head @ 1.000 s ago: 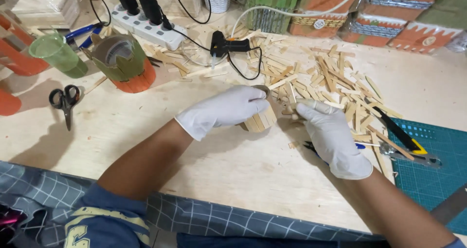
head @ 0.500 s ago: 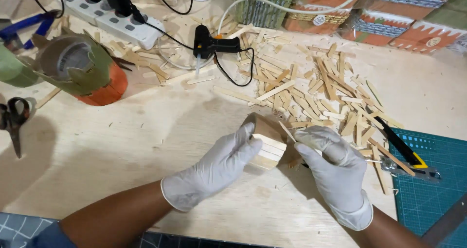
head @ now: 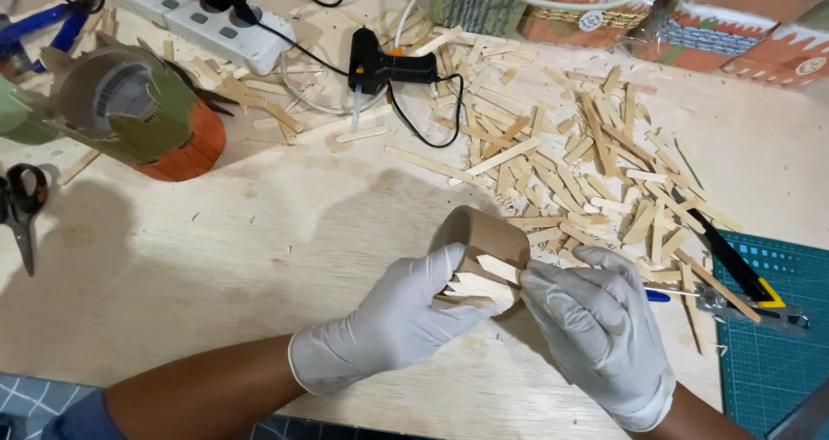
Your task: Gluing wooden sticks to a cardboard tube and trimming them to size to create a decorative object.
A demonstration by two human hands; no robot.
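The wooden table point(head: 259, 259) fills most of my view, and the biggest thing on it is the spread of wooden sticks point(head: 596, 172) heaped to the right, close to where I work, likely so the next piece is always within reach. At the upper left sits a finished pot point(head: 142, 116) in orange and green, set well away from the working spot. A white power strip point(head: 207, 21) lies along the far edge with the black glue gun point(head: 389, 60) just in front of it, nozzle pointing down to the table. A green cutting mat point(head: 777, 336) shows at the right edge, a utility knife point(head: 734, 267) lying half on it; scissors point(head: 22, 207) rest at the far left.

In the middle, near the lower edge of the stick pile, is the cardboard tube point(head: 484, 250), lifted off the table and tilted with its open end up and away from me. My left hand point(head: 389, 328), gloved in white, grips it from below with fingers curled round the side. My right hand point(head: 596, 328), also gloved, presses fingertips against a stick point(head: 496, 272) lying on the tube's wall, I judge to hold it flat against the curve.

Compared with half a second ago, the tube has turned so its open mouth shows more, and the view has tipped closer to the hands.
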